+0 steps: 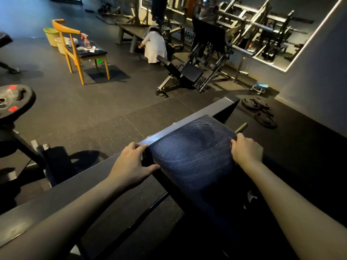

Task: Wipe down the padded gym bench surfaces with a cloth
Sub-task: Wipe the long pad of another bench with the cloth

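Two bare hands are on the pad [191, 154] right before us, one at each side. Our left hand [131, 164] lies at the left edge with its grip apart: the fingers reach almost straight onto the metal rail [197, 114] and the thumb touches the side of the pad. Our right hand [246, 151] has its grip clamped on the right edge, with the fingers curled over it. Neither hand holds anything to wipe with. The far half of the pad shows pale curved smears, so we judge it is either half wiped or dusty; we cannot tell which. The step in hand seems to be steadying or checking the pad, not wiping. Far across the floor a chair [65, 28] carries a spray bottle [86, 41] and some light rags [92, 49], with two buckets [51, 36] behind it. The next move, we think, calls for letting go and fetching a rag, then rubbing over the smears and down both sides.
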`<state>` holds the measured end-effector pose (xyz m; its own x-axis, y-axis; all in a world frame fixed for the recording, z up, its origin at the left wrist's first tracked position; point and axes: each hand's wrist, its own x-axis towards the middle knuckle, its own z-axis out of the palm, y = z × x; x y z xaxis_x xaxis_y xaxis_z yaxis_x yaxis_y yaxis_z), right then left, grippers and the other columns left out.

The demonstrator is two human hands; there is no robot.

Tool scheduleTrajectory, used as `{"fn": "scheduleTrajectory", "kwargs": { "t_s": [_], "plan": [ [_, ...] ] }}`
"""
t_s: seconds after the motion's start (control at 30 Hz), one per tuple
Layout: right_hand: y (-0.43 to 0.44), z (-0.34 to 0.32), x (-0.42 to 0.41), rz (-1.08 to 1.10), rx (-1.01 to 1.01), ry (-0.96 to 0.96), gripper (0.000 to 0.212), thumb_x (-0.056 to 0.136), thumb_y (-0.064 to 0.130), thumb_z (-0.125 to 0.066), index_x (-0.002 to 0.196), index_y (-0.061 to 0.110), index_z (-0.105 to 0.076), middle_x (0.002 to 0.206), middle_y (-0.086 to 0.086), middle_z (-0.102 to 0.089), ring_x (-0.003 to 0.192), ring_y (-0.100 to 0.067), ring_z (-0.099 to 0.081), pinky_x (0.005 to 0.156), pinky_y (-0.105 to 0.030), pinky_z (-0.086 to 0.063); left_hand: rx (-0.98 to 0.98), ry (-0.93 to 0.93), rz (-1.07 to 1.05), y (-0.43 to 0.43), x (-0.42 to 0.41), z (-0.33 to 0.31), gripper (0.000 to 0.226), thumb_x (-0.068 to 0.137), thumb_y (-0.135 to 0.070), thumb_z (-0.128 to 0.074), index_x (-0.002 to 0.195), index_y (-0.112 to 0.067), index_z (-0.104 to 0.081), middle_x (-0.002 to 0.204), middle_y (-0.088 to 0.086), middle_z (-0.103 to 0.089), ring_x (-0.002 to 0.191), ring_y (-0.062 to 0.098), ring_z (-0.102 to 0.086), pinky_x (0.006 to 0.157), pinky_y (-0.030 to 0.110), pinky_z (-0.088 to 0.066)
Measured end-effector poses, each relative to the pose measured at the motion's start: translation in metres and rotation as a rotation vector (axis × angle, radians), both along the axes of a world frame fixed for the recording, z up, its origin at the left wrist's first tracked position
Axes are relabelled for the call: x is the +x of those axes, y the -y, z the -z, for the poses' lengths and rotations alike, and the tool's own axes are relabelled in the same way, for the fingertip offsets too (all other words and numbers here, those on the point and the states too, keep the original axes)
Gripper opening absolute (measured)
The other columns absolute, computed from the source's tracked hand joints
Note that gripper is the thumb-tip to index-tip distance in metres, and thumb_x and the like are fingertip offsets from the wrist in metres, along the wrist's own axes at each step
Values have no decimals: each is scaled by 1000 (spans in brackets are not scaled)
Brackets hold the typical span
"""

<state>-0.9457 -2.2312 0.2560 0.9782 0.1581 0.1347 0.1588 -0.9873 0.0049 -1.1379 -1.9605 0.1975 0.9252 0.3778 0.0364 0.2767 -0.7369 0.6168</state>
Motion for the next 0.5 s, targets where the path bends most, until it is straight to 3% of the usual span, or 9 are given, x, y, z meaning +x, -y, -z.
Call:
{"fn": "scheduleTrajectory", "kwargs": {
  "t_s": [0.1, 0.2, 0.27, 0.43, 0.5],
  "plan": [
    [-40, 9, -29, -89, 98, 19, 24, 105, 35, -46, 116, 15, -54, 116, -16, -69, 106, -38, -66, 84, -42, -51, 3, -22, 69, 5, 7, -13, 96, 67, -72, -78, 143, -18, -55, 141, 4, -50, 133, 24, -45, 110, 35, -37],
    [-71, 13, -113, -478, 155, -110, 20, 103, 37, -47, 106, 20, -56, 100, -7, -69, 89, -30, -67, 72, -35, -49, 79, -160, 164, 15, 20, -26, 145, 32, -106, -46, 149, -20, -47, 151, 3, -43, 140, 25, -39, 115, 39, -35],
    [-46, 16, -128, -618, 160, -82, 20, 102, 41, -47, 103, 24, -58, 94, -2, -69, 82, -27, -68, 69, -39, -53, 175, -216, 208, 21, 29, -26, 167, 16, -115, -23, 155, -23, -37, 158, 2, -36, 145, 25, -32, 119, 43, -30],
    [52, 8, -4, -40, -50, 27, 25, 105, 39, -45, 113, 18, -56, 112, -16, -70, 102, -38, -68, 80, -42, -51, 299, -256, 211, 31, 35, -15, 172, 13, -115, -15, 161, -28, -23, 163, 2, -25, 150, 25, -20, 123, 45, -21],
    [50, 5, 22, 56, 3, 43, 26, 105, 34, -46, 117, 13, -55, 117, -20, -68, 107, -41, -66, 86, -43, -50, 295, -245, 205, 30, 36, -13, 170, 15, -115, -19, 161, -28, -23, 163, 3, -26, 150, 27, -21, 123, 47, -22]
  ]
}}
